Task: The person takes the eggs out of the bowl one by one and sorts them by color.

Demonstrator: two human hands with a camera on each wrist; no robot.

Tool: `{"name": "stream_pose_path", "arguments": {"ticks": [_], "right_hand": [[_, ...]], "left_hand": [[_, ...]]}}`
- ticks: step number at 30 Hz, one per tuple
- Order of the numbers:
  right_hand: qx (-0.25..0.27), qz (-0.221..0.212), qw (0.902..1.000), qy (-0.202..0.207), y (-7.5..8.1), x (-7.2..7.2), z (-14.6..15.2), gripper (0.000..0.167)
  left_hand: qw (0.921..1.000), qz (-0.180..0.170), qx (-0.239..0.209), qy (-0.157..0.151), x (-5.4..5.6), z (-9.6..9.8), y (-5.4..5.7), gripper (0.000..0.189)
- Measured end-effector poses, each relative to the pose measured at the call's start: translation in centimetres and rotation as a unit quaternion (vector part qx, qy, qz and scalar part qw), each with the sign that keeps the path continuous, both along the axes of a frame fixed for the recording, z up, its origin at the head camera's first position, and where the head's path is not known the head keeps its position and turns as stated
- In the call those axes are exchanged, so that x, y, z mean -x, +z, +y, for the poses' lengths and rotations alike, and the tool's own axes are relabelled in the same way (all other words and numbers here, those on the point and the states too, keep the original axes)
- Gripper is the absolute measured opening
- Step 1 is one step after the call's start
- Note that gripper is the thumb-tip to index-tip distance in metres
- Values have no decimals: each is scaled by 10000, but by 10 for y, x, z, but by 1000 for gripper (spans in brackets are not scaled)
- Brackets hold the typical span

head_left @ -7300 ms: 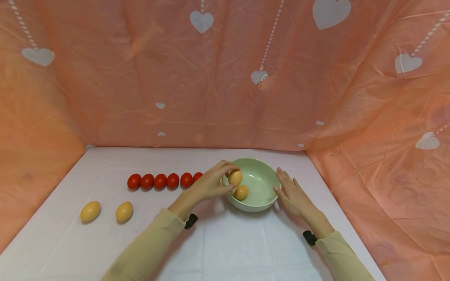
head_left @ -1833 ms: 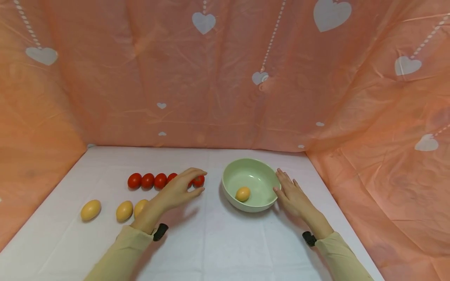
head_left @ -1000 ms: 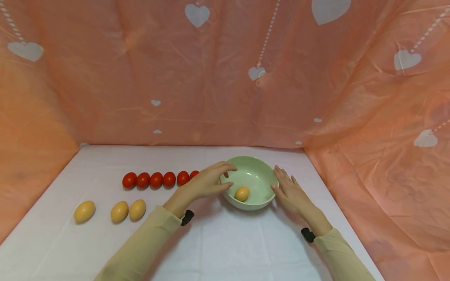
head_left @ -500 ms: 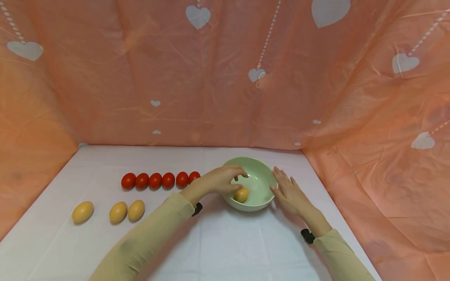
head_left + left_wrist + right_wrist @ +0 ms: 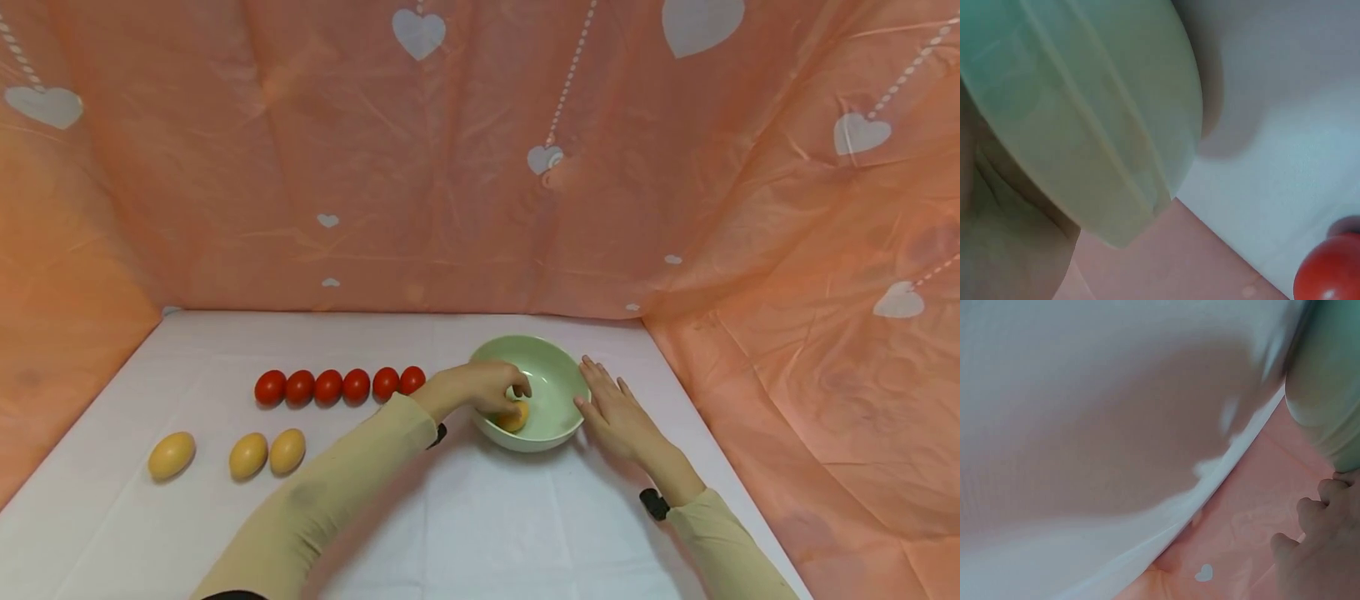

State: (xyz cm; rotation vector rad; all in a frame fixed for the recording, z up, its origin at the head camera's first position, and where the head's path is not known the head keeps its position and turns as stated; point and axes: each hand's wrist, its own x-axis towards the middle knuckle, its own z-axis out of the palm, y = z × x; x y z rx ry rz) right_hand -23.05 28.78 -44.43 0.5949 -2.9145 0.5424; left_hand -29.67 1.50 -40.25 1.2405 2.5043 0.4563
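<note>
A light green bowl [image 5: 558, 392] stands right of the middle of the white table, its outer wall [image 5: 1141, 94] filling much of the left wrist view. Inside it lies a yellow egg-shaped object [image 5: 513, 423], partly covered by my left hand [image 5: 491, 387]. The curled fingers and thumb of that hand close round it within the bowl. My right hand [image 5: 617, 415] rests with straight fingers against the bowl's right side; its knuckles [image 5: 1322, 515] show by the bowl in the right wrist view.
Several red cherry tomatoes [image 5: 327, 387] form a row left of the bowl. In front of them sit yellow egg-shaped objects, one apart at far left [image 5: 172, 455], two close together [image 5: 248, 456]. A pink-orange curtain [image 5: 420, 208] encloses the table's back and sides.
Earlier the bowl held two yellow objects; one now lies on the table beside another. My left hand went left, came back and reached down into the bowl. The right hand stayed put.
</note>
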Motion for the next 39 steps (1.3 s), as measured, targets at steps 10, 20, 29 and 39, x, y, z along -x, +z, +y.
{"name": "stream_pose_path", "arguments": {"ticks": [10, 20, 29, 39], "right_hand": [[2, 12, 10000, -6, 0, 1, -1, 64], [29, -45, 10000, -33, 0, 1, -1, 65], [46, -40, 10000, -30, -2, 0, -1, 65], [33, 22, 10000, -34, -3, 0, -1, 64]], "left_hand": [[9999, -73, 72, -74, -2, 5, -2, 28], [9999, -94, -120, 59, -3, 4, -8, 26], [9994, 95, -322, 65, -6, 0, -11, 27], [9945, 328, -994, 83, -13, -5, -8, 29]]}}
